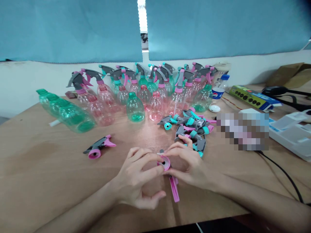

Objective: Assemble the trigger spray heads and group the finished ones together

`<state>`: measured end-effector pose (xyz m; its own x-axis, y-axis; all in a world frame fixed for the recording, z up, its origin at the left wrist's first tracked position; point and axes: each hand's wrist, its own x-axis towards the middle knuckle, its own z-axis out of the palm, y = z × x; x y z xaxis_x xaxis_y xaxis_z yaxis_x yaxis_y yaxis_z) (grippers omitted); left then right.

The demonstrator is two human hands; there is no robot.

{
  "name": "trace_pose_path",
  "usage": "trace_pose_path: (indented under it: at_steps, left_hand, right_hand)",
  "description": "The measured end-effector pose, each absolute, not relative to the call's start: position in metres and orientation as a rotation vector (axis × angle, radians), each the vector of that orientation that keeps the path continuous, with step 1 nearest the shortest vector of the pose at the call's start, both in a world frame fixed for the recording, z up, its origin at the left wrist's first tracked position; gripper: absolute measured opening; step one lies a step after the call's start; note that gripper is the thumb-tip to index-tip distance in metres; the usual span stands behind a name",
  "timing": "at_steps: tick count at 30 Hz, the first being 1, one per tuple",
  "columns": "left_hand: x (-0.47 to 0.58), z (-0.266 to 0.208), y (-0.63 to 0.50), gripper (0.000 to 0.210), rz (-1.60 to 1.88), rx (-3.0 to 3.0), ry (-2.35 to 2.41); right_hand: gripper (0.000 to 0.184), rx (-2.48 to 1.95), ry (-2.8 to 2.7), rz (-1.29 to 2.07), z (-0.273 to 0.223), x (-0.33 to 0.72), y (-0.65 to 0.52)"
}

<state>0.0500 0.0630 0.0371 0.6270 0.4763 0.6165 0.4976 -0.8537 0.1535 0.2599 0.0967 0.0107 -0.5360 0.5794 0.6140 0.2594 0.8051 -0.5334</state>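
Two bare forearms [92, 197] lie over the brown wooden bench [48, 181], and between the hands is a grey plastic spray head with a pink trigger [174, 191] and round pink collar [167, 165]. The right hand [190, 163] grips it, index finger and thumb bracketing the collar. Two fingers of the left hand [139, 178] touch the collar's rim, thumb standing free — pinching or merely pressing, I can't tell.

I'd keep that right grip firm and work the left fingertips square to the collar, so it doesn't tip. Its mouth faces up toward the wearer; the trigger points back at the body, slightly rightward, and the long axis seems to run the same way — though fingers hide much of it.

Farther out sit a lone pink-collared grey spray head [97, 145], a heap of grey, turquoise and pink spray heads [191, 129], then clear pink and green plastic bottles [155, 108].
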Motion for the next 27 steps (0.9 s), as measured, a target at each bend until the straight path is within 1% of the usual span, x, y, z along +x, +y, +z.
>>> trace_pose_path:
  at_steps: [8, 15, 19, 24, 27]
  left_hand:
    - [0.045, 0.036, 0.065, 0.034, -1.053, -2.642, -0.86]
    - [0.048, 0.036, 0.066, 0.039, -1.012, -2.646, -0.952]
    - [0.054, 0.035, 0.061, 0.034, -1.078, -2.8, -1.053]
    - [0.051, 0.037, 0.061, 0.022, -1.104, -2.879, -1.043]
    - [0.047, 0.04, 0.064, 0.024, -1.097, -2.793, -1.062]
  right_hand:
    - [0.021, -0.622, -2.137, 0.484, 0.016, 0.258, 0.095]
    - [0.021, -0.62, -2.141, 0.469, 0.016, 0.257, 0.094]
    - [0.022, -0.626, -2.156, 0.476, 0.014, 0.257, 0.096]
    - [0.022, -0.631, -2.161, 0.482, 0.017, 0.258, 0.096]
    - [0.017, -0.624, -2.139, 0.458, 0.021, 0.259, 0.096]
